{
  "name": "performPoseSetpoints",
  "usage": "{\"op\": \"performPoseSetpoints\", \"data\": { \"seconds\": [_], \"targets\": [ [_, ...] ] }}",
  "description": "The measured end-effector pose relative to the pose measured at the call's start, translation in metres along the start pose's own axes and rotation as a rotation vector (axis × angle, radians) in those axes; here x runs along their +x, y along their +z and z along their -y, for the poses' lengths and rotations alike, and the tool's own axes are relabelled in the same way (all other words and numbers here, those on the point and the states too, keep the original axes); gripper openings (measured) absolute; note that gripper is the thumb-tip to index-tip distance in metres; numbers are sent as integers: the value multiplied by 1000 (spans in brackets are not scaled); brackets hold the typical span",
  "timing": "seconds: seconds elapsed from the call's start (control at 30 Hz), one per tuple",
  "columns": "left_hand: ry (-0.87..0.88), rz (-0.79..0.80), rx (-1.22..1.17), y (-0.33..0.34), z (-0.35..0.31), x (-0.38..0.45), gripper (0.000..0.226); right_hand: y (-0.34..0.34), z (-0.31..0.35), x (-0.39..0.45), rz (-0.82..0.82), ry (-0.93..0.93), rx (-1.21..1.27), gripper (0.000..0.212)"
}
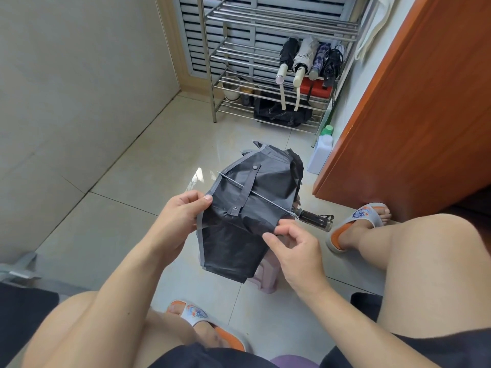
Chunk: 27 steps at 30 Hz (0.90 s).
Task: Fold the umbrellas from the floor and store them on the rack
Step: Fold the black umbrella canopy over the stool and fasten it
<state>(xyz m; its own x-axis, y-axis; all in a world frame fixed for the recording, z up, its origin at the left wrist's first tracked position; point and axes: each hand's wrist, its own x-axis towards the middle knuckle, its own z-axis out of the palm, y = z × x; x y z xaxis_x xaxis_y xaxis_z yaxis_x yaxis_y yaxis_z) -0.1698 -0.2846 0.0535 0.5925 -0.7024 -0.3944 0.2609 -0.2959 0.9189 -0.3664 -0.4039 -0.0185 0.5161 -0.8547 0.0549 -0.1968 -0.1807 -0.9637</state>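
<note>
Above the floor (132, 187), between the person's knees, the black umbrella (255, 197) is held flat, seemingly so its panels can be pleated before strapping. The left hand (180, 219) pinches the grey-trimmed canopy edge, fingers (204, 199) curled tight. The right hand (295, 251) touches the fabric near the handle with loosely bent fingers. Folded umbrellas (308, 59) already sit on the rack (212, 83).

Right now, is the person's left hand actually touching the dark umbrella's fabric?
Touching. The head view shows the left hand pinching the grey-trimmed edge of the dark umbrella between thumb and fingers.
</note>
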Motion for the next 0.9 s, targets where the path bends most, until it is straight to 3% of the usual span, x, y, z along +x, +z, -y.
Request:
{"op": "performPoseSetpoints", "data": {
  "seconds": [0.13, 0.37, 0.5, 0.6, 0.63, 0.73, 0.8, 0.9],
  "targets": [
    [0, -6, 5, 2, -1, 1, 31, 1, -4, 0, -117, -128, -75, 37],
    [10, 1, 19, -3, 0, -1, 35, -8, -11, 4, -92, -424, -285, 15],
    [-75, -44, 304, -11, 9, -5, 30, -24, -5, 12, -56, -452, -336, 10],
    [-159, -110, 546, -15, 20, -5, 33, -45, -9, 46, -133, -194, -492, 11],
    [-186, -138, 618, -17, 24, -5, 33, -53, -15, 63, -70, -26, -619, 13],
    [-222, -174, 804, -20, 36, -4, 23, -69, -43, 100, 358, 357, -1022, 58],
    [-122, -291, 940, -15, 46, -6, 21, -71, -56, 110, 524, 420, -1092, 69],
    [168, -374, 914, 8, 47, 0, 20, -72, -67, 124, 572, 429, -1036, 55]
  ]
}}
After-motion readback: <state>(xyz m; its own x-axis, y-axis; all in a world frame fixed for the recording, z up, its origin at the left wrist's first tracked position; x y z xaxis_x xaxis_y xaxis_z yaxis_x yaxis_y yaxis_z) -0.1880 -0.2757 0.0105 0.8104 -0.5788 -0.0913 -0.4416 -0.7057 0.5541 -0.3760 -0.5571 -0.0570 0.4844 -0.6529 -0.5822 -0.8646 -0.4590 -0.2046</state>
